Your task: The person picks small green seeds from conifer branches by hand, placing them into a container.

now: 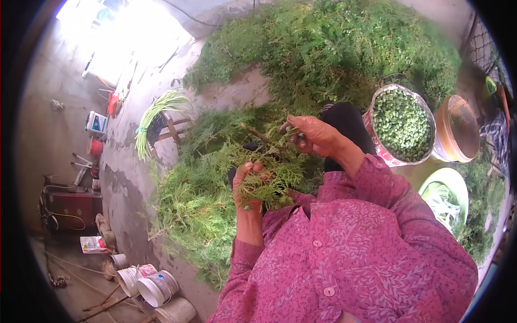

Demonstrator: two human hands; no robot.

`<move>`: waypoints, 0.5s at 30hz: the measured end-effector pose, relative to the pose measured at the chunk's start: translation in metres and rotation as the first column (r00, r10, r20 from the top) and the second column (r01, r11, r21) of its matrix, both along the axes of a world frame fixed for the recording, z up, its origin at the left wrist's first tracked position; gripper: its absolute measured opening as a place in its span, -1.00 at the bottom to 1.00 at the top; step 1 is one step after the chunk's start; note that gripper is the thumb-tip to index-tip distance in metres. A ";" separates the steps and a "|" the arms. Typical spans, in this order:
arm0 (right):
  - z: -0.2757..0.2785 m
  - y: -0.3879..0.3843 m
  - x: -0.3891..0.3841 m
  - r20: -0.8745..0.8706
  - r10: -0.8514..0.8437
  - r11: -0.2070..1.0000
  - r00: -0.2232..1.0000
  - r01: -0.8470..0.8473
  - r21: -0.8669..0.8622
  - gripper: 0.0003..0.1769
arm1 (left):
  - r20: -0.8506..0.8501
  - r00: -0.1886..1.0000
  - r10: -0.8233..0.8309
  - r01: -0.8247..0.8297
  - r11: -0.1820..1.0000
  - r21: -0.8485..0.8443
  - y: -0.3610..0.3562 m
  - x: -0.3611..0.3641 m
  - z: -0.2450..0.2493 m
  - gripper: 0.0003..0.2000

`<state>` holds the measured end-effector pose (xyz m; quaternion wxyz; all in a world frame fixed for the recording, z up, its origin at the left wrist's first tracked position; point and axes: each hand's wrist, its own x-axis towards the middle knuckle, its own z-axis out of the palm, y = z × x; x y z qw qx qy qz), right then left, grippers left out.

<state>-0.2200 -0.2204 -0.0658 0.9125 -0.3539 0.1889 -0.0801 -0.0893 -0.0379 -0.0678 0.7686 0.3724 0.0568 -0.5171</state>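
My left hand [249, 180] is closed around a leafy evergreen branch [277, 180] with flat, scale-like green sprays. Its brown cut stem [254, 132] points up and to the left above the hand. To the right, my right hand [318, 136] is closed with its fingertips pinched beside the branch's upper sprays. Something small and dark shows at those fingertips, too small to name. Both hands are above my lap, in front of the pink patterned shirt [344, 242]. Leaves cover part of the left fingers.
Evergreen cuttings [344, 48] lie heaped ahead, with more cuttings [194, 210] to the left. At right stand a bucket [368, 121] of chopped green pieces, a round tan container [439, 129] and a pale green basin [462, 188]. Long green stalks [148, 126] rest on a stool [173, 131]. Buckets [153, 290] lie lower left.
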 end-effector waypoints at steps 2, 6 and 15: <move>0.001 -0.001 -0.001 0.045 0.039 0.998 0.998 -0.037 -0.041 -0.70 | -0.018 1.000 0.000 0.000 1.000 -0.011 -0.002 -0.002 0.003 -0.83; 0.008 0.002 -0.008 0.090 0.092 0.987 0.992 -0.079 -0.140 -0.72 | -0.033 0.999 0.010 -0.012 0.999 -0.039 -0.001 -0.003 0.006 -0.86; 0.023 0.007 -0.022 -0.055 -0.012 0.914 0.998 -0.012 -0.406 -0.83 | -0.119 0.992 -0.043 0.027 0.991 -0.135 -0.003 0.012 -0.005 -0.92</move>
